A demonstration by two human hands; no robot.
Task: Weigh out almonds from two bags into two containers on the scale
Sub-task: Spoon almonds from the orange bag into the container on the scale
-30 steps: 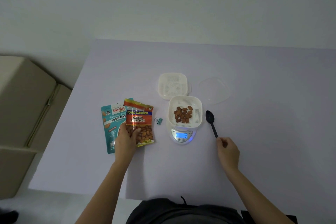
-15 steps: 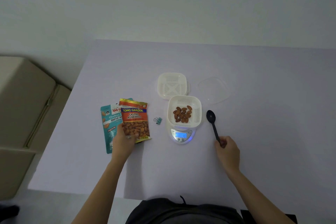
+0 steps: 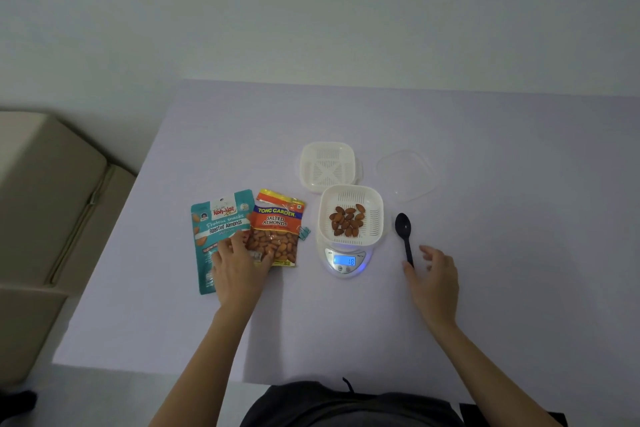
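A white slotted container [image 3: 378,198] holding several almonds [image 3: 348,221] stands on the small scale [image 3: 360,262], whose lit display reads 18. A second white container [image 3: 328,165] stands empty just behind it. Two bags lie flat left of the scale: a teal roasted almonds bag [image 3: 214,229] and an orange salted almonds bag [image 3: 277,229]. My left hand [image 3: 239,267] grips the orange bag's lower left corner, with its fingers reaching over the teal bag's edge. My right hand [image 3: 434,279] rests open on the table beside the handle of a black spoon [image 3: 404,232].
A clear lid [image 3: 407,173] lies behind the spoon. A small teal binder clip [image 3: 305,232] peeks out from under the orange bag's right edge. The lilac table [image 3: 519,218] ends at left, where a beige cushioned seat [image 3: 45,201] stands.
My left hand has slid the orange bag to the right, off the teal bag and over the binder clip. My right hand has let go of the spoon handle and spread its fingers.
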